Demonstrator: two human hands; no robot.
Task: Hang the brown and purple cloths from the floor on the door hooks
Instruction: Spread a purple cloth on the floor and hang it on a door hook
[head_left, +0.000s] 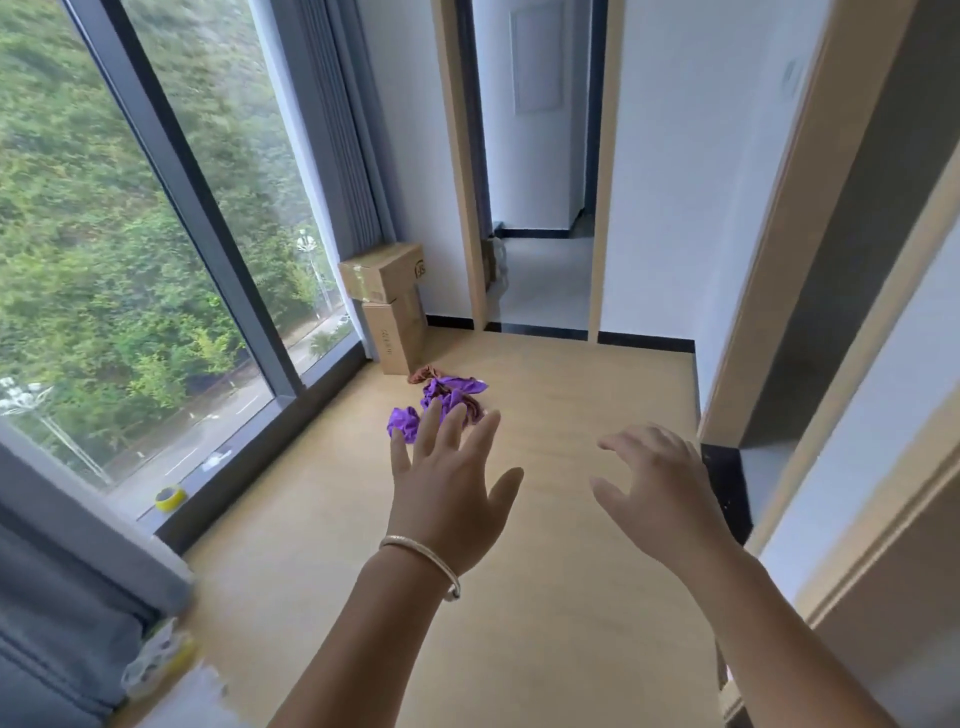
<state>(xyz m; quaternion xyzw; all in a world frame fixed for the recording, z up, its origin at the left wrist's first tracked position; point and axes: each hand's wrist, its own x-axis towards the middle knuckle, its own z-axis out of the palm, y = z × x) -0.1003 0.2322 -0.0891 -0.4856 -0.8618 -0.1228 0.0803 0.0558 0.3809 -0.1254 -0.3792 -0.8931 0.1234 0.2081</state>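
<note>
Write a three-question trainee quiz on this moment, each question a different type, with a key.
1. True or false: the left hand already holds a purple cloth.
2. Multiple choice: where do the cloths lie? A) on the window sill, B) on the floor near the stacked cardboard boxes, C) on a door hook.
3. Fill in: the roll of yellow tape sits by the ____.

Key
1. False: both the left hand and the right hand are empty, fingers spread, short of the cloths.
2. B: the purple cloths and the brown cloth lie crumpled together on the floor.
3. Window.
</note>
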